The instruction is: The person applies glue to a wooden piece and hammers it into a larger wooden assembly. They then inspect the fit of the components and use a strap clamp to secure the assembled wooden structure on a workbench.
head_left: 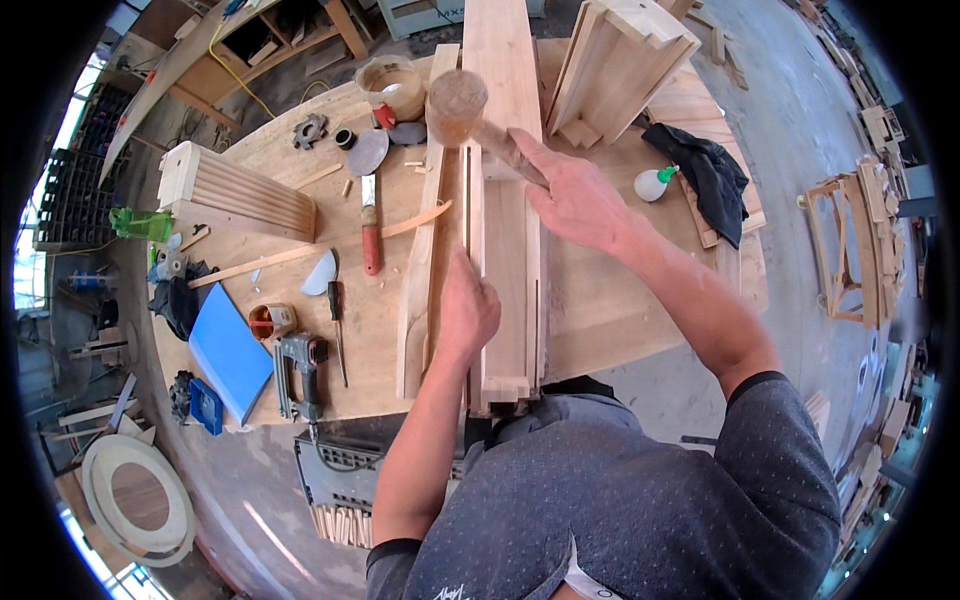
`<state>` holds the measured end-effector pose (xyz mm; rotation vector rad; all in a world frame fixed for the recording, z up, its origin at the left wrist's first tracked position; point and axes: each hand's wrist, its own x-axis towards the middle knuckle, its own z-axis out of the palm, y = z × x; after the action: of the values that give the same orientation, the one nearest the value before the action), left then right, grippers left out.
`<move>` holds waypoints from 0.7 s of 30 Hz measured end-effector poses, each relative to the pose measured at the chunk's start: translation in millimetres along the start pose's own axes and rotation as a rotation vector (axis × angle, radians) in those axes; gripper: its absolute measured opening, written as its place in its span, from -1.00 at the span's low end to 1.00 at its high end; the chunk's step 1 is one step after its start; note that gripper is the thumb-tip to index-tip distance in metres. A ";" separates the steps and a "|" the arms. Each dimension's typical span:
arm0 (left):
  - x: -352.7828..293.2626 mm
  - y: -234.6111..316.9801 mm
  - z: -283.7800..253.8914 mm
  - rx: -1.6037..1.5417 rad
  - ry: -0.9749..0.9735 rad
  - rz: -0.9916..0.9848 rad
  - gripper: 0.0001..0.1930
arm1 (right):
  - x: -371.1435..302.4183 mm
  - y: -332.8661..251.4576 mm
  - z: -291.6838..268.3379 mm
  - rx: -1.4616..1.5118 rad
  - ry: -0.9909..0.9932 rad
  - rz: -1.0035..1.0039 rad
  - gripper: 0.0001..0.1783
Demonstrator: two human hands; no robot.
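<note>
My right hand (578, 200) is closed round the handle of a wooden mallet (458, 105). The mallet's round head hangs over the far part of a long wooden assembly with grooved side rails (512, 270), which lies lengthwise before me. Nearer to me, my left hand (470, 312) grips the left side rail of that assembly, its fingers partly hidden. Just left of it lies a long loose wooden strip (415, 330). A wide plank (498, 60) extends away at the far end; whether it joins the assembly I cannot tell.
On the workbench (610, 310) at left are a nail gun (302, 375), screwdriver (336, 330), red-handled scraper (371, 230), blue sheet (230, 355) and fluted wooden block (240, 195). At right are a wooden piece (620, 70), a white bottle (652, 184) and dark cloth (705, 175).
</note>
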<state>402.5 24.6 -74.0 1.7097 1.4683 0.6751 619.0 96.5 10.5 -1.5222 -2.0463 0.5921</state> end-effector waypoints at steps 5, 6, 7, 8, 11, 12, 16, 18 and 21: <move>-2.2 -0.1 1.3 0.048 -0.004 0.032 -0.40 | -1.7 11.2 -0.7 -0.082 -0.158 0.145 -0.24; 1.2 0.6 1.4 0.054 0.014 0.057 -0.39 | 0.6 9.1 -6.7 -0.094 -0.148 0.130 -0.25; 0.3 -3.2 3.5 0.060 0.027 0.067 -0.39 | 0.6 6.3 -7.7 -0.099 -0.152 0.118 -0.25; -0.3 -7.1 5.4 0.067 0.040 0.077 -0.39 | -0.1 1.2 -6.9 -0.036 -0.072 0.076 -0.25; 0.8 -13.7 8.4 0.073 0.029 0.054 -0.40 | -7.4 -2.6 -1.9 0.029 -0.005 0.072 -0.25; -2.1 -14.8 8.4 0.063 0.000 0.033 -0.39 | -8.9 7.8 4.5 -0.025 -0.106 0.144 -0.25; 7.4 -2.4 2.9 0.020 -0.057 -0.010 -0.37 | -0.6 12.5 -2.1 -0.111 -0.159 0.125 -0.25; 3.6 -7.2 1.4 0.023 -0.066 -0.002 -0.37 | -4.4 1.4 -4.1 -0.035 -0.052 0.075 -0.23; -1.6 -13.4 3.9 0.046 -0.040 0.041 -0.39 | -2.1 -9.2 -6.7 0.076 0.052 0.047 -0.20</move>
<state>397.7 22.8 -87.1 1.7820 1.4345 0.6292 617.1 92.2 21.0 -1.5294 -1.9323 0.6347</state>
